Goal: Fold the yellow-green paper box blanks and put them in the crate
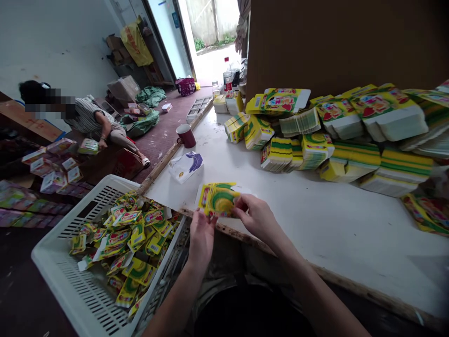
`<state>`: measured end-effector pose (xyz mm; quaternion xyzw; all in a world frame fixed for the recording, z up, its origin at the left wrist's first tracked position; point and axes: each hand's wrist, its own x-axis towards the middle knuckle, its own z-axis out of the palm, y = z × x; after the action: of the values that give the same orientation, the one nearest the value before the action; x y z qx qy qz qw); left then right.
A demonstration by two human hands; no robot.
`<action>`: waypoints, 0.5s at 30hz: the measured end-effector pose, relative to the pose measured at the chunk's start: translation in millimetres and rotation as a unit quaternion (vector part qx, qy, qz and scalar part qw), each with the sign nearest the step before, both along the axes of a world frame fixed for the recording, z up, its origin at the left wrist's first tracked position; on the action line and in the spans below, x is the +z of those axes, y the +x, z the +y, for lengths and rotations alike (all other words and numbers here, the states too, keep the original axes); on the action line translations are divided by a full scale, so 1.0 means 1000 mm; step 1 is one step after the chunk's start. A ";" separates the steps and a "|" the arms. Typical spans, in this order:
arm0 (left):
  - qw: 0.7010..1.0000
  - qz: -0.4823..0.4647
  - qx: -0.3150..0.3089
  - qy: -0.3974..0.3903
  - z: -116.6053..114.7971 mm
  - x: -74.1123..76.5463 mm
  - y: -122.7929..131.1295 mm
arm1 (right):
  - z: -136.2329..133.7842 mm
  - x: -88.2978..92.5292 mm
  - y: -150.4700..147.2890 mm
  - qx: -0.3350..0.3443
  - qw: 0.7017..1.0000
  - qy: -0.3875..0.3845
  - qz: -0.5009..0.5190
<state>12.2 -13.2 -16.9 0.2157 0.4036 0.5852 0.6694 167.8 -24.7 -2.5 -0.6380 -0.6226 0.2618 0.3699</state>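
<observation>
Both my hands hold one small yellow and green printed carton (218, 200) above the near edge of the white table (315, 224). My left hand (201, 236) pinches its lower left corner from below. My right hand (256, 218) grips its right side with curled fingers. Just below and to the left stands a white slatted crate (70, 281) with several similar folded cartons (129, 243) heaped inside.
Stacks of flat yellow and green carton blanks (351, 135) line the back of the table against a brown board (333, 42). A maroon mug (185, 135) and a white and purple packet (185, 167) sit at the left edge. A person (101, 124) sits on the floor among boxes.
</observation>
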 end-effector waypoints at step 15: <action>0.993 -0.024 -0.033 0.112 -0.020 0.017 0.010 | -0.040 -0.001 -0.031 0.153 0.924 -0.040 0.347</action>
<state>22.0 -32.8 0.0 0.2884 0.3114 0.6094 0.6697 137.0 -65.0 -3.3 -0.4184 -0.5341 0.5449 0.4926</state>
